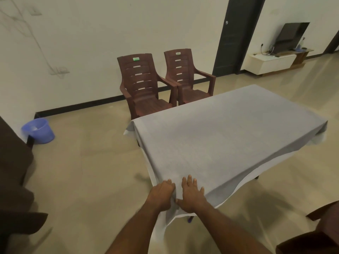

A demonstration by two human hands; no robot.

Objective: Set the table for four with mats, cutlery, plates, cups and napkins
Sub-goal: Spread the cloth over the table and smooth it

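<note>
- Both hands flat: left hand (162, 192) and right hand (191, 194) press the grey tablecloth (225, 136) at the desk's near corner.
- No mats, cutlery, plates, cups or napkins laid yet; the whole setting remains.

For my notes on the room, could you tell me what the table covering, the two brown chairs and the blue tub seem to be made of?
The tablecloth looks like thin woven fabric, matt pale grey: it drapes and folds at the corners.
The two chairs look like moulded plastic, reddish brown with a faint sheen, slotted backs formed in one piece.
The tub is probably plastic: slightly translucent blue with a smooth rolled rim.
</note>
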